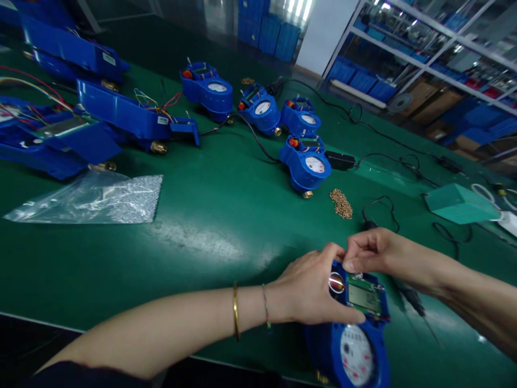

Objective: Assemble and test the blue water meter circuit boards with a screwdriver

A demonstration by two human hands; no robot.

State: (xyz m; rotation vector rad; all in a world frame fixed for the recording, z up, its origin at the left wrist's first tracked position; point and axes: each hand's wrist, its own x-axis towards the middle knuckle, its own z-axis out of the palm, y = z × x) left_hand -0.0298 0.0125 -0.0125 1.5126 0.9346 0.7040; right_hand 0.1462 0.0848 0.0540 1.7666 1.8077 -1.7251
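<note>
A blue water meter (357, 353) lies near the table's front edge. It has a round white dial and, above that, a green circuit board with a small display (363, 297). My left hand (309, 291) grips the meter from its left side, thumb across the casing below the display and fingers at the top edge. At that top edge, my right hand (365, 253) has thumb and forefinger pinched together, close to the left fingertips. Whatever the pinch holds, if anything, is hidden. Under my right forearm lies a corded electric screwdriver (412, 297), partly covered.
Several similar meters, one of them here (309, 164), stand farther back. A pile of small brass screws (341, 203) lies beyond my hands. Leftward are a clear bag of small silvery parts (133, 199) and wired blue housings (121, 110). A green box (460, 203) and black cables occupy the right.
</note>
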